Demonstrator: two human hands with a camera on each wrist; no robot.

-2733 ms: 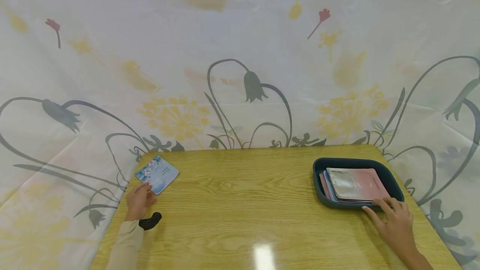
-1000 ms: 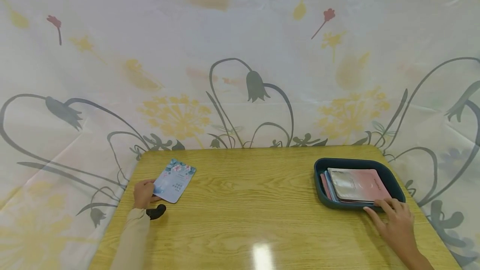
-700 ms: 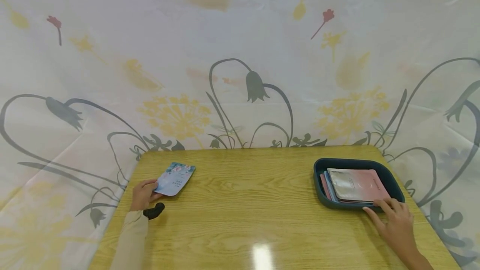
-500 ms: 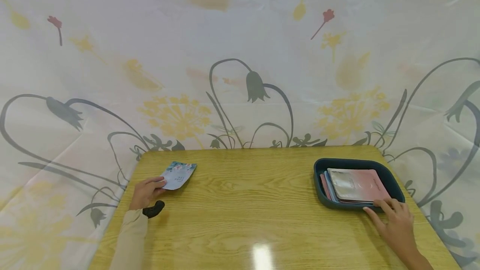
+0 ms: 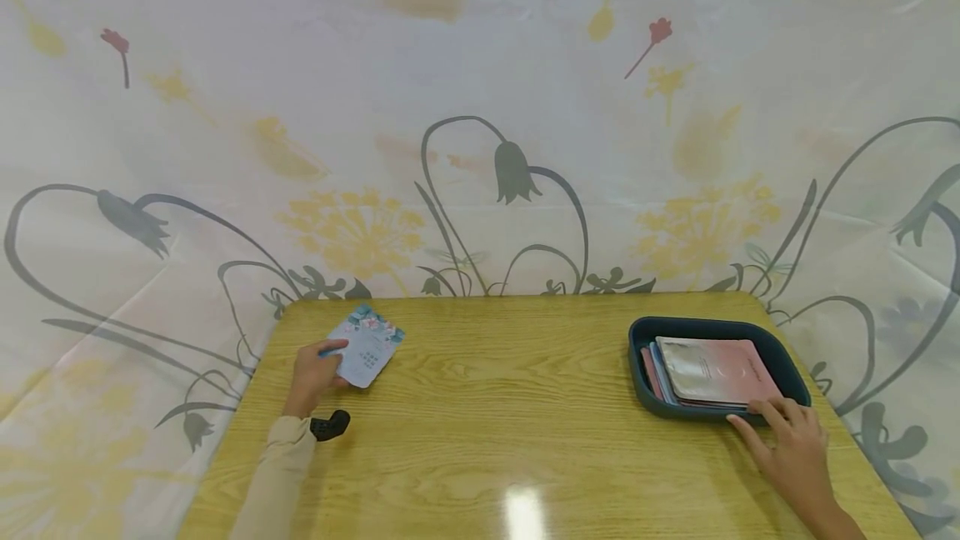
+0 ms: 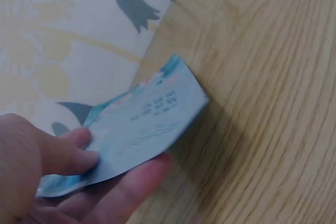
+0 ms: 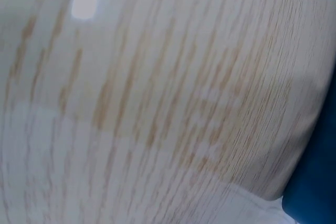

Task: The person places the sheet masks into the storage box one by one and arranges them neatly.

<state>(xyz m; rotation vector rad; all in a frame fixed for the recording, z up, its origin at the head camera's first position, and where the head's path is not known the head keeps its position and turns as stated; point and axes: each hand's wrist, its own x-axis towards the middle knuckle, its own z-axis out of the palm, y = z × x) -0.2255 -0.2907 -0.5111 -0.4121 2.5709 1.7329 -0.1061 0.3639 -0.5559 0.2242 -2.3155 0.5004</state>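
Observation:
In the head view my left hand [image 5: 317, 373] holds a light-blue sheet mask packet [image 5: 369, 357] with a floral border over the table's left side. Seen from the left wrist, the thumb lies on top of the packet [image 6: 142, 124] and the fingers are beneath it; the packet bends slightly and casts a shadow on the wood. On the right, my right hand [image 5: 797, 450] grips the near rim of a dark blue plastic basket [image 5: 643, 397], thumb outside, fingertips over the edge. Only the basket's wall [image 7: 315, 177] and the tabletop show in the right wrist view.
Inside the basket lies a stack of packets, a pink and silver one [image 5: 720, 369] on top, blue and pink edges below. The wooden table [image 5: 480, 407] meets a floral backdrop cloth [image 5: 480, 107] at its back and sides. A black strap end [image 5: 330, 425] sticks out at my left wrist.
My left hand picked the packet up at the table's left edge and has carried it rightward, turning and tilting it on the way. The right hand and the basket have stayed put.

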